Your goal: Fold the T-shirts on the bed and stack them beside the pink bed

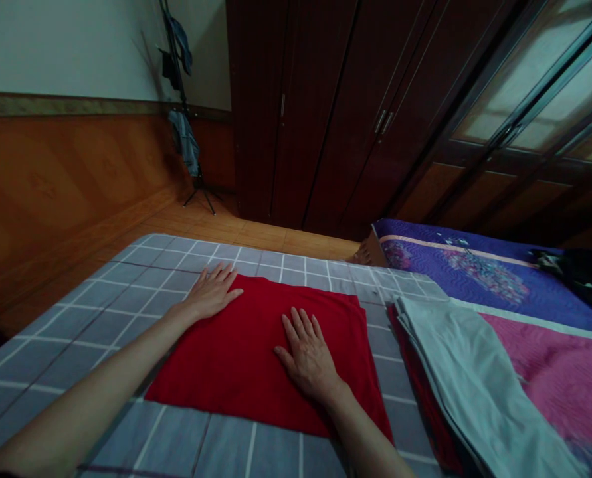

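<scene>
A red cloth (pixel 256 358) lies flat, roughly rectangular, on the grey checked bed cover (pixel 121 299). My left hand (pixel 212 292) rests palm down at the cloth's far left corner, fingers spread and pointing away. Palm down on the right half of the cloth is my right hand (pixel 306 352), its fingers apart. Neither hand grips anything. To the right, a stack of folded light grey-green cloth (pixel 465 372) lies on top of a dark red one (pixel 420 398).
Beyond the bed stand a dark wooden wardrobe (pixel 315 119) and a clothes stand (pixel 182 99) with garments. A purple and pink patterned cover (pixel 475 265) spreads at the right, with a black item (pixel 585 279) on it.
</scene>
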`<state>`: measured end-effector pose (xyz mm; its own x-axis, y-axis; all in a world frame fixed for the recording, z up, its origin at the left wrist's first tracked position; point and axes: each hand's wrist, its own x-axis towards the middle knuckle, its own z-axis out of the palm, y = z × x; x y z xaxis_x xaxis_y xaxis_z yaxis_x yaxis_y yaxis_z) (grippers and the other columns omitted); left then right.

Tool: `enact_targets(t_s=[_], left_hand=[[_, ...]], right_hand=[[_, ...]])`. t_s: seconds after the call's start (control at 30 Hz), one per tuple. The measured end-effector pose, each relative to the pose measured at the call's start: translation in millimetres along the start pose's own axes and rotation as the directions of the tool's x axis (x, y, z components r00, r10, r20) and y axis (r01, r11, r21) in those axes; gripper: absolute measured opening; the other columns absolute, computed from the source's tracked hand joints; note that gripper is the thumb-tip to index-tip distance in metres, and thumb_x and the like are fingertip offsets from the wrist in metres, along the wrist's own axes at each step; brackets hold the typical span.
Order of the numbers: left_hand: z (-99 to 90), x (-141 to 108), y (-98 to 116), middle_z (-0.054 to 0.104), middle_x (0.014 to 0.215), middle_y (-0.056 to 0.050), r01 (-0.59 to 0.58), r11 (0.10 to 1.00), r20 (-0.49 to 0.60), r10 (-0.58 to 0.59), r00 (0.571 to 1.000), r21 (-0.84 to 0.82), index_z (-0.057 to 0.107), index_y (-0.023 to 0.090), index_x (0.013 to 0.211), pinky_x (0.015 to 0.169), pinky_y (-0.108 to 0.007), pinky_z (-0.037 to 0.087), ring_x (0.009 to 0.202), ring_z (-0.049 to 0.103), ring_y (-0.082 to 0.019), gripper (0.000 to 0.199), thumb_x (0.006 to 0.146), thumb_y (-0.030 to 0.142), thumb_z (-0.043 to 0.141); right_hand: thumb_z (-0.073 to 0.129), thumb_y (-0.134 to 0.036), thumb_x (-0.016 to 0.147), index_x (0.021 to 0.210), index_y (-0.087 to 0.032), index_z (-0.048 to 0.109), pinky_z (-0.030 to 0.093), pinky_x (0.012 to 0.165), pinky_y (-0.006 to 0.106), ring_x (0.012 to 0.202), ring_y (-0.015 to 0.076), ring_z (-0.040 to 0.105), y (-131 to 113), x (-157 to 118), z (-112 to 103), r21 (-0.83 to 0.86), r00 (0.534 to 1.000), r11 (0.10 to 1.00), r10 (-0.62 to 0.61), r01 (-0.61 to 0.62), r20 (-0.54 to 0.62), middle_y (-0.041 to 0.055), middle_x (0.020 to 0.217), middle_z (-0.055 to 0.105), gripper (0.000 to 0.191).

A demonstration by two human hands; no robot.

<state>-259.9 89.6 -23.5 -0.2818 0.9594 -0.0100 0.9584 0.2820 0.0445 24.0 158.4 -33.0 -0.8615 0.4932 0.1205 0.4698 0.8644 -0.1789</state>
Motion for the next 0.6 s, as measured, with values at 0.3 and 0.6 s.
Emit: enact_targets(t_s=[0.3,0.6], left_hand=[[5.4,5,55,0.036,0.147,-0.008,-0.131,0.985,-0.123,0.118,0.985,-0.108,0.042,0.020,0.138,0.111,-0.052,0.016,0.137,0.027,-0.028,0.049,0.093,0.041,0.039],[21.4,-5,68,0.045,0.141,-0.010,-0.259,0.954,-0.213,0.224,0.951,-0.151,0.050,0.016,0.131,0.110,-0.041,0.028,0.131,0.037,-0.023,0.044,0.093,0.036,0.042]], right_hand=[[0.036,-0.051,0.092,0.143,-0.018,0.034,0.015,0.113,0.046,0.140,0.0270,0.017,-2,-1,-1,0.016,1.000,1.000,0.011,-0.011,-0.001,0.0104,0.151,0.024,0.061],[0.036,-0.051,0.093,0.137,-0.015,0.043,0.020,0.111,0.048,0.136,0.0302,0.026,-8,29,-24,0.043,0.996,0.998,0.032,-0.036,0.085,0.0135,0.146,0.036,0.058]])
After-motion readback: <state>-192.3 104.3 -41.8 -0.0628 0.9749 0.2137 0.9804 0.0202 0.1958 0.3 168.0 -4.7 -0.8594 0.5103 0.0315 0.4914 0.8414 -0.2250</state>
